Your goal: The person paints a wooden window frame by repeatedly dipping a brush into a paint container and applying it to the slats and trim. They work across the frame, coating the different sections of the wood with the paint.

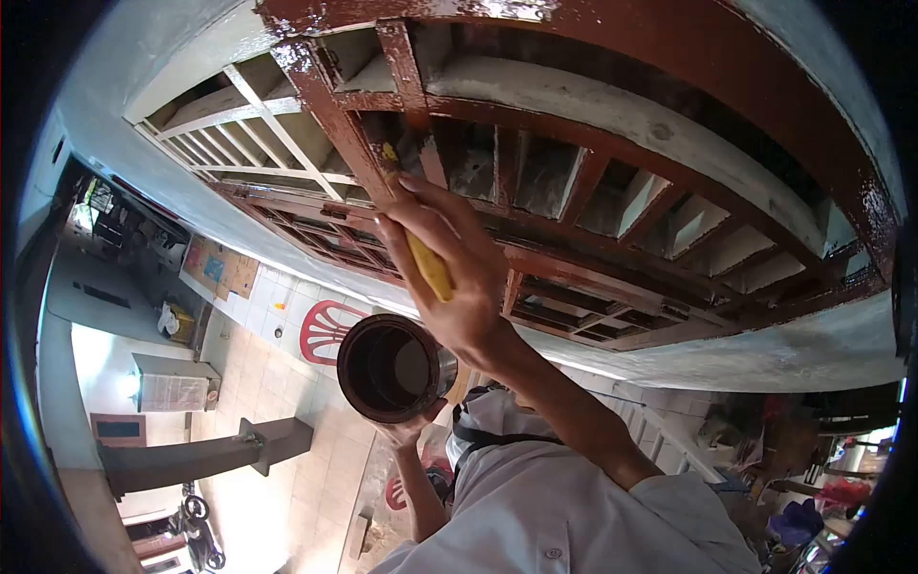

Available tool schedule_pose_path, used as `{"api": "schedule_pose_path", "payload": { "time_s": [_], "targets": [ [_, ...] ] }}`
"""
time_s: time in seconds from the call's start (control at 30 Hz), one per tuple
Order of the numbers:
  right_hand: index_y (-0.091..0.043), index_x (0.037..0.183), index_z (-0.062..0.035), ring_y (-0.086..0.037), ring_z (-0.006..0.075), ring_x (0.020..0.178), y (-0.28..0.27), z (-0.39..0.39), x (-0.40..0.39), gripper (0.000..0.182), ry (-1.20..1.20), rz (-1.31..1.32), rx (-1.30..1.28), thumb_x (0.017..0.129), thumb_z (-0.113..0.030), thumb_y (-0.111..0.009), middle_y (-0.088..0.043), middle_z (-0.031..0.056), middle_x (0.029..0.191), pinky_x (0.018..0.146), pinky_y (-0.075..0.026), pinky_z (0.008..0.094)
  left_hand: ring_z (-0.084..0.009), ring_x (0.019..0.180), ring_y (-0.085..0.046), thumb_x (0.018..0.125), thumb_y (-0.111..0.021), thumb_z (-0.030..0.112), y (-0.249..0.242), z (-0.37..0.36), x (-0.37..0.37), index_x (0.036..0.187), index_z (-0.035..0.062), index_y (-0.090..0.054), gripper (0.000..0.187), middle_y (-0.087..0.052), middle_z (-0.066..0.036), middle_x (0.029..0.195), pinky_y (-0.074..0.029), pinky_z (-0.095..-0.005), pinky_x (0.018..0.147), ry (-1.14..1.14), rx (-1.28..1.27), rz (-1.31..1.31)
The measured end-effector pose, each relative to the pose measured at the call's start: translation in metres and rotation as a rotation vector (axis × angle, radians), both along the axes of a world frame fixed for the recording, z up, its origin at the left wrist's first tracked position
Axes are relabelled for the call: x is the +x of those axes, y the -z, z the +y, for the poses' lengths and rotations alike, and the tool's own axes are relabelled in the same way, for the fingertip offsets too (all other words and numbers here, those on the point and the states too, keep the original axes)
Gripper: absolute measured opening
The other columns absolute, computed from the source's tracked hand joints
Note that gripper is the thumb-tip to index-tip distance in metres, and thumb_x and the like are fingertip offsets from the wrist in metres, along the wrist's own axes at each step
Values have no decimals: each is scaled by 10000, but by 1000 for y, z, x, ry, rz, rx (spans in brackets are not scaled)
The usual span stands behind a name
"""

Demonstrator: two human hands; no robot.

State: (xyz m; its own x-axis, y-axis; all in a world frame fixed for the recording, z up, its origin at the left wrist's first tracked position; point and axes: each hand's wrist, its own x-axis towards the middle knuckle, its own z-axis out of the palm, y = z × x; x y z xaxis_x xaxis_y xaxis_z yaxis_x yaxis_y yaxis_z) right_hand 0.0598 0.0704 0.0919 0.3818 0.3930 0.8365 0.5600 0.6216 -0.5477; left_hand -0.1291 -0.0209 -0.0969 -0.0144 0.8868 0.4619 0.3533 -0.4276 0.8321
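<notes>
Near the middle of the head view, my right hand (454, 273) is closed round the yellow handle of a paintbrush (430, 266). The brush's head lies against the bars of a wooden frame (330, 110), partly hidden among them. Glossy red-brown paint covers much of this frame, while its left section is white. Below, my left hand (409, 428) holds a paint can (390, 368) from beneath. Dark brown paint coats the can's rim and inner wall, and its open top faces the camera.
A red plastic chair (325, 330) stands on the tiled floor beyond the can. A white ladder (660, 435) is at the lower right. A grey pillar (206, 459) and a wrapped box (172, 385) show at the left, with a motorcycle (198, 531) below them.
</notes>
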Motion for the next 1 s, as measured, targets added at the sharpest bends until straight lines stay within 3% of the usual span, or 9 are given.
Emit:
{"api": "schedule_pose_path", "payload": {
  "time_s": [0.13,0.23,0.43,0.47,0.7,0.9,1.0],
  "targets": [
    [-662,1001,3,-674,228,940,9,-9,7,219,-46,-62,24,791,30,-720,-644,175,1071,748,-565,305,-248,1031,-604,437,-945,322,0,-2,-3,1266,-4,-461,1014,-600,-118,1166,-500,-391,902,-15,4,7],
    [-632,1092,-67,-637,248,1008,21,-21,12,325,-218,-67,-1,789,1,-728,-580,144,1161,774,-576,305,-248,1029,-605,438,-945,324,-1,-3,-6,1265,-5,-462,1013,-600,-117,1165,-502,-390,900,-19,6,14],
    [-617,1147,-67,-625,236,1014,23,-12,-10,381,7,52,19,792,37,-708,-552,147,1144,774,-572,304,-246,1024,-607,439,-944,328,0,-5,-13,1262,-7,-463,1010,-602,-117,1161,-504,-389,894,-25,9,27],
    [-638,983,7,-654,222,905,7,-9,-13,184,107,70,48,811,54,-687,-630,141,946,729,-532,310,-246,1023,-607,439,-944,328,1,-7,-13,1262,-7,-464,1010,-603,-117,1161,-505,-388,894,-24,9,32],
    [-601,884,10,-601,180,760,2,5,-15,55,151,191,-98,865,-10,-648,-629,112,862,678,-479,302,-245,1017,-610,441,-944,333,1,-9,-19,1259,-9,-466,1007,-605,-116,1156,-508,-387,888,-27,13,41],
    [-589,874,3,-561,79,705,9,-6,-17,69,33,332,-112,903,-47,-627,-613,66,806,640,-459,230,-244,1012,-612,443,-943,337,3,-10,-24,1256,-11,-467,1005,-606,-116,1153,-510,-385,882,-32,18,47],
    [-553,917,-6,-559,161,701,3,-29,-17,124,-82,352,-217,845,8,-654,-544,100,830,593,-463,332,-243,1009,-613,443,-943,339,4,-9,-26,1255,-12,-468,1003,-607,-115,1151,-512,-384,880,-31,20,56]
  ]
}}
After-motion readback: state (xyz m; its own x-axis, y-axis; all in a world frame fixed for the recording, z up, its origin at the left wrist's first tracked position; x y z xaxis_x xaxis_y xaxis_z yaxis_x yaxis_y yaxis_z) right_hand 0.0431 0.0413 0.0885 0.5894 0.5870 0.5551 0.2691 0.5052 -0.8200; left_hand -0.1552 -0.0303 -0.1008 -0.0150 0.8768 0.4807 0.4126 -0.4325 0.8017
